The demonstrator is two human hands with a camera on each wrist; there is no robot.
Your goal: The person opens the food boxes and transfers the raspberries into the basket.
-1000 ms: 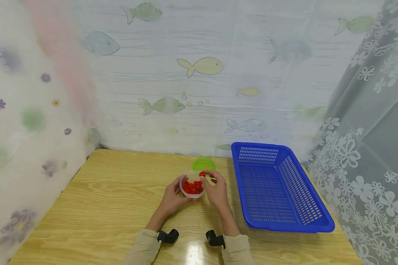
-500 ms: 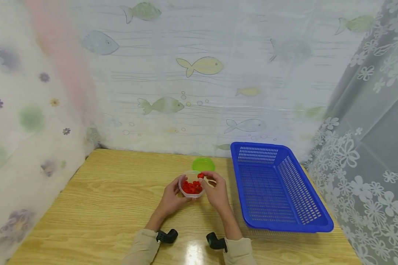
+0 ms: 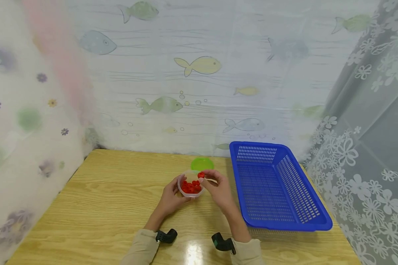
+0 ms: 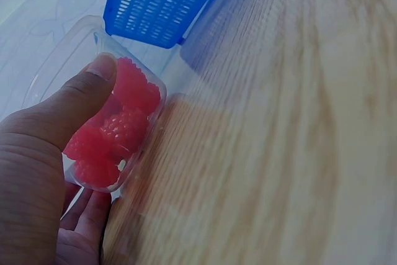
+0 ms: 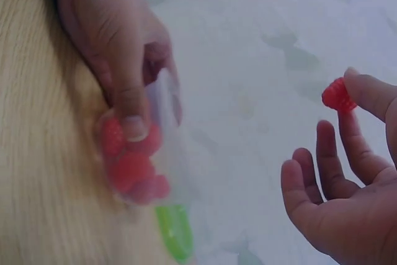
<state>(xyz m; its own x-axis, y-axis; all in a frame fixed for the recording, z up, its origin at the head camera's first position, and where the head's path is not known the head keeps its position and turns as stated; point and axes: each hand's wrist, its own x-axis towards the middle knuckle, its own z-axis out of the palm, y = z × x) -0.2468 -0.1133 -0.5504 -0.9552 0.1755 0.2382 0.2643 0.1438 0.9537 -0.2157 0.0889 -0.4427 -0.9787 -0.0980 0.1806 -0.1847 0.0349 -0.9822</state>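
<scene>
My left hand (image 3: 170,199) grips a small clear plastic container (image 3: 189,195), tilted so its mouth faces up and away. Several red raspberries (image 4: 127,128) lie inside it, and in the left wrist view the thumb presses over the container's side. My right hand (image 3: 220,189) pinches one raspberry (image 5: 337,95) between thumb and index finger, its other fingers loosely bent. In the head view this raspberry is at the container's right rim; the right wrist view shows it apart from the container.
Just behind the container lies a green lid (image 3: 202,164) on the wooden table (image 3: 119,191). A large blue perforated basket (image 3: 265,195) stands to the right of my right hand. Curtains with fish and flowers hang behind and at both sides.
My right forearm and wrist have swung slightly to the right, while the fingers still pinch the raspberry near the rim. The left hand keeps its grip on the container.
</scene>
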